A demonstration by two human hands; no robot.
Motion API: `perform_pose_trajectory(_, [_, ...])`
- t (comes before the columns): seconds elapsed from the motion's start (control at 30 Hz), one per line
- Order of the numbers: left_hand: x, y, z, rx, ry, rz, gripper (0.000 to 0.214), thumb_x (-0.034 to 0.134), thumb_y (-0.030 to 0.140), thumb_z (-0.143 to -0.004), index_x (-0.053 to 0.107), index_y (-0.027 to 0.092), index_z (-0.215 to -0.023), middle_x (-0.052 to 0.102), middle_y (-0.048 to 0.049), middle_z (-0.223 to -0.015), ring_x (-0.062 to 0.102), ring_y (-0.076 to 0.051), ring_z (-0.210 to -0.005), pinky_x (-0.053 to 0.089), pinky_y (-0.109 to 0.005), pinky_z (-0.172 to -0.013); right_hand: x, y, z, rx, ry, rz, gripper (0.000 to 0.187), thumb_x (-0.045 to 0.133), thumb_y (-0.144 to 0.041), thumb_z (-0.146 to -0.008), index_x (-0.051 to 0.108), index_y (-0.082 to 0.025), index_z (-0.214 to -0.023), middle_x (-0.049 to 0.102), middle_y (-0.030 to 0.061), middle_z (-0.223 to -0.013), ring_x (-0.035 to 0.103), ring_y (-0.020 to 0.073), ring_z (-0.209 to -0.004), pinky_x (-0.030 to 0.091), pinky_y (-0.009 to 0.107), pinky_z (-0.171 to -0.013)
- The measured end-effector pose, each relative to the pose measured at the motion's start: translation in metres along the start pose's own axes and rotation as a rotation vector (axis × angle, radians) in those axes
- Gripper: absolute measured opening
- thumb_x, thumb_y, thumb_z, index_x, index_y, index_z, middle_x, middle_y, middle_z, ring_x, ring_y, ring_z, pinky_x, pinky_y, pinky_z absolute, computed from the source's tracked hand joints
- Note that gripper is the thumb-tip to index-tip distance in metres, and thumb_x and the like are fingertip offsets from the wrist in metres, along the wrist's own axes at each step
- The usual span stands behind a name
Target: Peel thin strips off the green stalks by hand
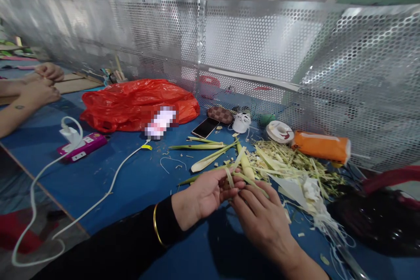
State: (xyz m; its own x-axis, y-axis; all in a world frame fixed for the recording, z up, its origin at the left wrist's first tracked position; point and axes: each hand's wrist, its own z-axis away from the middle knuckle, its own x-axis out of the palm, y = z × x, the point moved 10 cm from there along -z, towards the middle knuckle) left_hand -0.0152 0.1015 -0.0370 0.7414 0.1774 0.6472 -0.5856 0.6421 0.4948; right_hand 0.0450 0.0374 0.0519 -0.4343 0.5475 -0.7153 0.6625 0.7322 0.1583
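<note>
My left hand (pixel 204 193), in a black sleeve with a gold bangle, pinches pale green leaf strips (pixel 231 174) above the blue table (pixel 138 179). My right hand (pixel 262 216) meets it from the right, fingers closed on the same strips. More long leaf strips (pixel 210 157) lie just beyond my hands. A heap of cut leaf scraps (pixel 292 162) lies right of them.
A red plastic bag (pixel 131 103), a dark phone (pixel 205 127), a pink device with white charger and cable (pixel 82 145), an orange packet (pixel 320 146), a tape roll (pixel 279 131) and a black bag (pixel 377 218) lie around. Perforated metal screen (pixel 262 52) behind. Another person's hands (pixel 41 85) rest at far left.
</note>
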Motion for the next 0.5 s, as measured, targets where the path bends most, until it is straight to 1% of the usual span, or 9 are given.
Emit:
perform_pose_trajectory(0.13, [-0.002,0.000,0.001,-0.002,0.037,-0.004,0.014,0.055,0.015,-0.089,0.065,0.007,-0.094,0.069,-0.0063,-0.071,0.066,-0.011,-0.056,0.052,-0.017,-0.052,0.000,0.006,-0.003,0.074,0.003,-0.053,0.022,0.050,-0.012,-0.088,0.059,-0.020,-0.070,0.058,-0.0013,-0.060,0.053,0.0145,-0.062,0.037,0.039,-0.092])
perform_pose_trajectory(0.2, [-0.004,0.000,0.000,-0.002,0.050,-0.004,0.015,0.055,0.016,-0.089,0.065,0.006,-0.093,0.068,-0.0060,-0.069,0.065,-0.011,-0.056,0.052,-0.018,-0.054,-0.004,0.006,-0.004,0.081,0.016,-0.081,0.020,0.051,-0.013,-0.088,0.060,-0.020,-0.071,0.058,-0.0014,-0.059,0.052,0.0139,-0.060,0.038,0.038,-0.091])
perform_pose_trajectory(0.27, [-0.005,0.000,-0.002,0.015,0.030,-0.013,0.015,0.055,0.018,-0.089,0.065,0.006,-0.093,0.068,-0.0062,-0.071,0.065,-0.011,-0.058,0.052,-0.019,-0.056,-0.013,0.004,-0.003,0.066,0.072,-0.088,0.016,0.051,-0.011,-0.088,0.063,-0.019,-0.079,0.062,-0.0005,-0.065,0.055,0.0136,-0.064,0.037,0.037,-0.091])
perform_pose_trajectory(0.33, [-0.003,0.001,-0.003,0.049,-0.016,-0.044,0.015,0.058,0.019,-0.087,0.066,0.008,-0.092,0.069,-0.0064,-0.074,0.065,-0.012,-0.063,0.051,-0.020,-0.059,-0.019,0.000,-0.002,0.033,0.109,-0.058,0.019,0.050,-0.008,-0.089,0.066,-0.019,-0.092,0.068,0.0017,-0.076,0.059,0.0145,-0.075,0.036,0.037,-0.094])
perform_pose_trajectory(0.4, [0.001,0.001,-0.003,0.105,-0.053,-0.105,0.014,0.062,0.021,-0.082,0.068,0.010,-0.090,0.068,-0.0058,-0.075,0.064,-0.012,-0.064,0.047,-0.019,-0.056,-0.017,-0.004,-0.001,-0.013,0.085,-0.006,0.025,0.046,-0.007,-0.090,0.066,-0.019,-0.101,0.070,0.0036,-0.086,0.060,0.0162,-0.087,0.034,0.037,-0.096])
perform_pose_trajectory(0.5, [0.001,0.000,-0.001,0.176,-0.028,-0.191,0.015,0.067,0.025,-0.077,0.069,0.011,-0.083,0.065,-0.0036,-0.069,0.055,-0.008,-0.056,0.037,-0.017,-0.050,-0.006,-0.011,0.000,-0.087,-0.004,0.059,0.029,0.042,-0.008,-0.091,0.066,-0.016,-0.103,0.070,0.0057,-0.089,0.059,0.0186,-0.093,0.034,0.038,-0.097])
